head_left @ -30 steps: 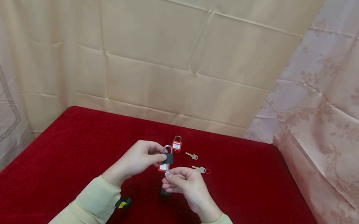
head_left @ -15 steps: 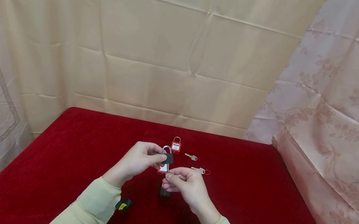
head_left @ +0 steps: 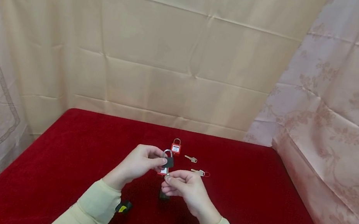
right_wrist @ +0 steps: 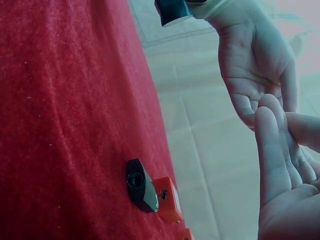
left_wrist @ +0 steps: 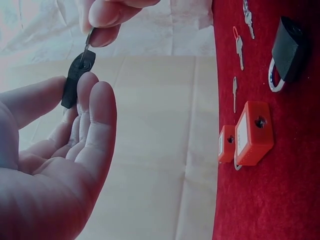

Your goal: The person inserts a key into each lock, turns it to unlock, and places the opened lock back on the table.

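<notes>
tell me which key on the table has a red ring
The middle key of the three lying in the left wrist view; only it shows a red ring.

Nothing is legible; the far red padlock bears a white label (print too small).

- Black body, silver shackle: the held padlock, clock centre for this list.
- Bright red, with a dark-banded white label and silvery shackle: the far padlock, at 1 o'clock.
- Red and white: the partly hidden near padlock, at 6 o'clock.
- Black again: the lowest padlock, farther out at 6 o'clock.
- Pale metallic: the plain key, toward 3 o'clock.
- Solid deep red: the worktop.
- Pale yellow-green: both sleeves, their black wrist units patched yellow, at 7 and 5 o'clock.
- Plain beige: the back curtain, at 12 o'clock.
- Pink with brownish floral sprays: the flowered curtain, at 2 o'clock.
</notes>
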The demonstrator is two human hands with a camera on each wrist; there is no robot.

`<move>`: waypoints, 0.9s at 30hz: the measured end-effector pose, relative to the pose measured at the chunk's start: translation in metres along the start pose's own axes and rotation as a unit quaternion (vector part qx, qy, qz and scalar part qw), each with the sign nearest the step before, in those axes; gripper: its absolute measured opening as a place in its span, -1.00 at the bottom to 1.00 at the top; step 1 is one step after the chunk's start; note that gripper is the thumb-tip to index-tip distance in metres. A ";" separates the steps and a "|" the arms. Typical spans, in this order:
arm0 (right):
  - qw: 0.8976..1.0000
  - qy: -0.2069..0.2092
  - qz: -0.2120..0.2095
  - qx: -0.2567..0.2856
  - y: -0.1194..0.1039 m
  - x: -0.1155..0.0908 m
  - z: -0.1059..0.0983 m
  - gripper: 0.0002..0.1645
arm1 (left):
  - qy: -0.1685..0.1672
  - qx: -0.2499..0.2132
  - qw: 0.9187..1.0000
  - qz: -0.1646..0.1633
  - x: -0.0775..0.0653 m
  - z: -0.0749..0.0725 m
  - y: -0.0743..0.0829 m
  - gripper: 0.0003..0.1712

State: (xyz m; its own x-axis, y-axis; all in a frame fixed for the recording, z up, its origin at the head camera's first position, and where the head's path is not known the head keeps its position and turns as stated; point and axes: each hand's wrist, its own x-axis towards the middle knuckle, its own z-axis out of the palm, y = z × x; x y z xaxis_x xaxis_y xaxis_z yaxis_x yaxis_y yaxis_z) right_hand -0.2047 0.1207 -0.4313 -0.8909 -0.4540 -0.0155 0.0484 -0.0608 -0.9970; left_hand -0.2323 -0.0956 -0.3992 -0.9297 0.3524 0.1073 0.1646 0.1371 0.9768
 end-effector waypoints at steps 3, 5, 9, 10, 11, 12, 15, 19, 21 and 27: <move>1.000 0.003 0.002 0.005 0.001 0.000 0.000 -0.72 | -0.006 -0.003 1.000 -0.001 -0.001 0.001 -0.001 -0.78; 1.000 0.005 0.004 0.007 0.001 0.000 0.000 -0.72 | -0.007 -0.004 1.000 -0.003 -0.001 0.001 -0.001 -0.78; 1.000 0.005 0.002 0.009 0.002 0.000 -0.001 -0.72 | -0.004 -0.006 1.000 -0.003 -0.002 0.002 0.001 -0.77; 1.000 0.005 0.001 0.010 0.002 0.000 -0.001 -0.72 | -0.003 -0.006 1.000 -0.003 -0.002 0.002 0.001 -0.77; 1.000 0.005 0.001 0.011 0.002 0.000 -0.001 -0.72 | -0.002 -0.007 1.000 -0.002 -0.002 0.002 0.001 -0.77; 1.000 0.005 0.001 0.012 0.003 0.001 -0.001 -0.72 | -0.002 -0.006 1.000 -0.002 -0.002 0.002 0.001 -0.77; 1.000 0.007 0.000 0.014 0.003 0.001 -0.002 -0.73 | -0.002 -0.006 1.000 -0.002 -0.002 0.002 0.001 -0.78; 1.000 0.015 -0.001 0.016 0.004 0.002 -0.001 -0.70 | -0.003 -0.006 1.000 -0.006 -0.002 0.003 0.001 -0.79; 0.999 0.025 -0.005 0.019 0.004 0.003 -0.001 -0.69 | -0.005 0.002 1.000 -0.010 -0.001 0.004 0.000 -0.80; 0.998 0.051 -0.016 0.043 0.004 0.005 -0.001 -0.77 | 0.000 0.017 1.000 -0.005 0.002 0.009 -0.002 -0.80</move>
State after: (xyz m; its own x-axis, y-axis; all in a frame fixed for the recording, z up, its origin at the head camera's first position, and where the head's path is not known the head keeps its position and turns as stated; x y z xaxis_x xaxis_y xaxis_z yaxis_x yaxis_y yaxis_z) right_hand -0.2092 0.1192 -0.4353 -0.9339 -0.3576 0.0032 0.0545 -0.1513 -0.9870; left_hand -0.2317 -0.0866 -0.4031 -0.9318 0.3500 0.0967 0.1652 0.1714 0.9712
